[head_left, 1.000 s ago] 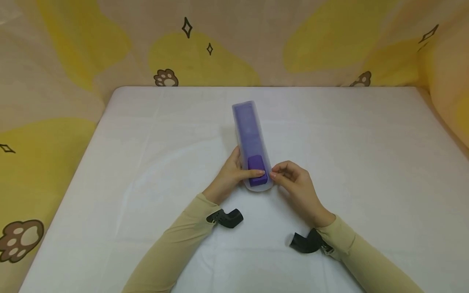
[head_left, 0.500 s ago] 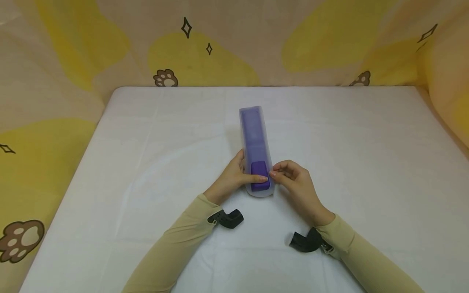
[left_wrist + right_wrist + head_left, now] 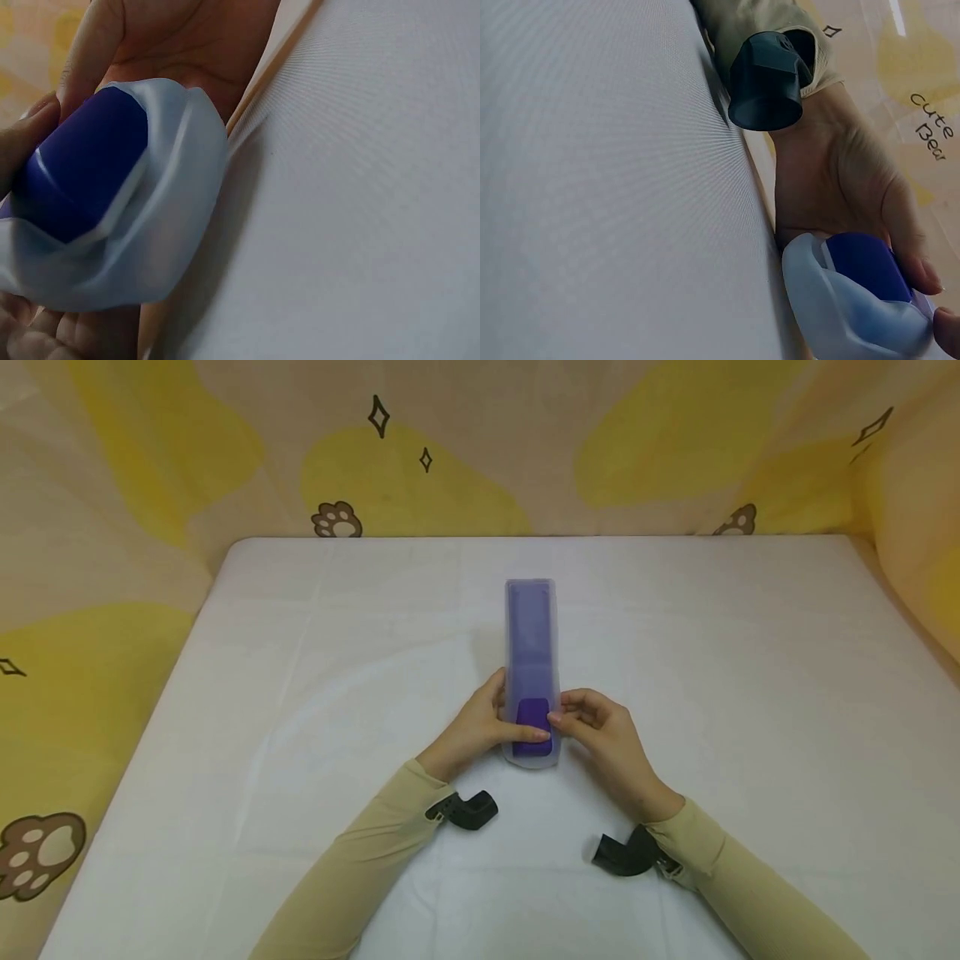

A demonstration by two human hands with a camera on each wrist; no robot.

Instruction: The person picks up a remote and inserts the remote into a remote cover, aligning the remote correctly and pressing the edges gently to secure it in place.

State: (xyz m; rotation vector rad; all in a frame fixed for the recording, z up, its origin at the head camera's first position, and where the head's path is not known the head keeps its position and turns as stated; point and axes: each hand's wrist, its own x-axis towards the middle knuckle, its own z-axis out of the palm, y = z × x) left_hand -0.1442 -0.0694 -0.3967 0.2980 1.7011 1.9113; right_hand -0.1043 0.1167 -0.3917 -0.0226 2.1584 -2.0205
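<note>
A long, narrow purple case (image 3: 531,635) with a translucent, pale border stands out from between both hands in the head view, its far end pointing away from me. Near its close end is a darker purple block (image 3: 533,714). My left hand (image 3: 472,731) grips that end, thumb across the block and the other fingers hidden beneath. At the case's right edge, my right hand (image 3: 611,739) pinches with thumb and curled fingers. In the left wrist view, the soft-looking translucent end (image 3: 180,172) wraps round the dark block (image 3: 90,165). My left hand (image 3: 840,172) also shows in the right wrist view.
A white-covered table (image 3: 750,693) lies under the hands. Behind it hangs a yellow patterned cloth (image 3: 450,485). Black wrist cameras stick out from the left sleeve (image 3: 360,868) and the right sleeve (image 3: 757,885).
The case has swung from a leftward slant to pointing straight away, shifting right and slightly nearer. My left hand moved a little right with it; the right thumb now overlaps the case's edge.
</note>
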